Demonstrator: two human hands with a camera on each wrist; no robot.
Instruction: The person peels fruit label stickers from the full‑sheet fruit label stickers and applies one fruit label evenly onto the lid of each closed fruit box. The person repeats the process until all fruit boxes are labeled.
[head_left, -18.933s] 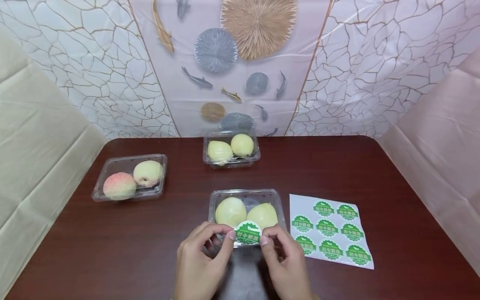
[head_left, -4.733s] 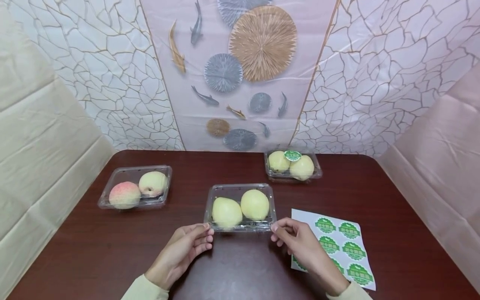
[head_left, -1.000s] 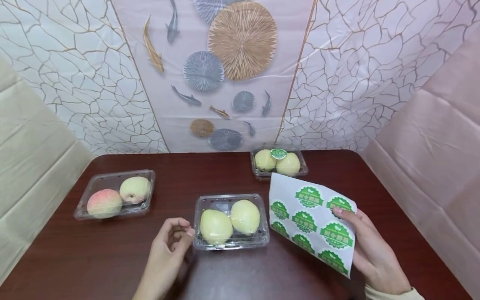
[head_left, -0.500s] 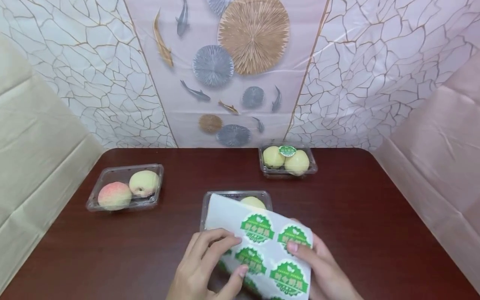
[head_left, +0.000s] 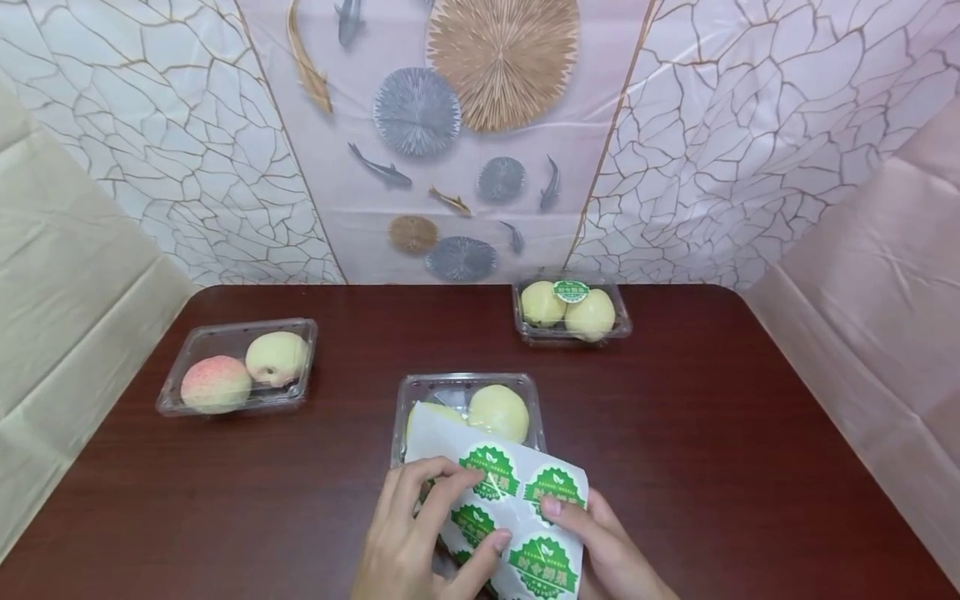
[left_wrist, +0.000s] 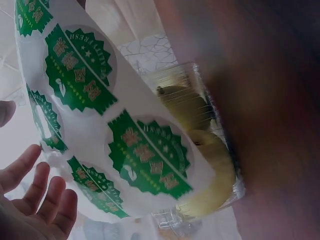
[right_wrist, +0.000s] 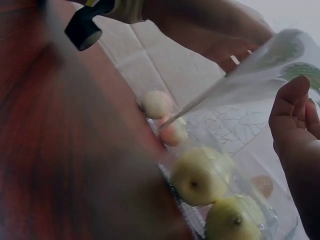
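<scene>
- table (head_left: 712,433), dark red-brown, bearing three clear boxes set well apart, perhaps so each can be handled alone.
- near box (head_left: 422,393), in the middle, probably there for easy reach.
- left box (head_left: 213,340) and back box (head_left: 623,323), set off from the middle, likely to leave working room.
- sheet (head_left: 520,515), white, tilted in the air over the front of the near box; whether they touch, i cannot tell.
- right hand (head_left: 611,546), thumb on the sheet's face, gripping its right edge, seemingly to steady it.
- left hand (head_left: 408,533), fingers spread and bent by the sheet's left part, pinching nothing, probably placed to work there.
- fruit (head_left: 498,414), two per box, mostly pale yellow, one blushed pink.
- stickers (head_left: 543,568), green, scalloped, leaf-marked; one (head_left: 571,291) is on the back box.
- writing: 时令鲜果 across the band, "quality fresh" curved in the left wrist view; finer lines too small.
</scene>
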